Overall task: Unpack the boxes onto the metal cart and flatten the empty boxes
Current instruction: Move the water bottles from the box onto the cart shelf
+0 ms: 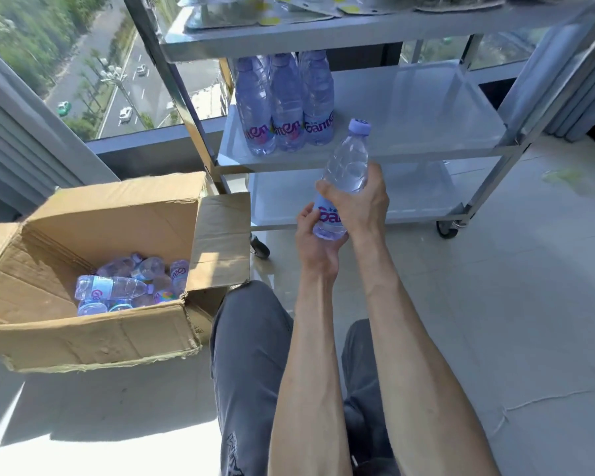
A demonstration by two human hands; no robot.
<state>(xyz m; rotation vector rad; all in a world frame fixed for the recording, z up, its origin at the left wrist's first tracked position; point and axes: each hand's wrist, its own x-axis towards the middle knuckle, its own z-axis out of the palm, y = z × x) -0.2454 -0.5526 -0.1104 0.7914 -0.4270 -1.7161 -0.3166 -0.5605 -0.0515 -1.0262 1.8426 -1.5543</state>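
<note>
1. Bottle in hand: one water bottle (342, 182), cap up and tilted to the right, held in the air in front of the metal cart (368, 149), near its middle shelf.
2. Grip: right hand (359, 201) wraps the bottle's waist, fingers and thumb curled round it; left hand (315, 242) cups the base, fingers curled on the label. Both hold the same bottle.
3. Likely step: set it on the middle shelf, right of the three standing bottles (285, 108) at the shelf's left end.
4. Advice: let the left hand go first so the right can carry alone; bring the bottle upright before it lands.
5. Set it just beside the row, not against it, since tall narrow bottles tip easily.
6. Keep the cap clear of the top shelf's edge while moving in.
7. Cardboard box (93, 334) on the floor at left, flaps open, with several bottles lying loose inside; not ready to flatten.
</note>
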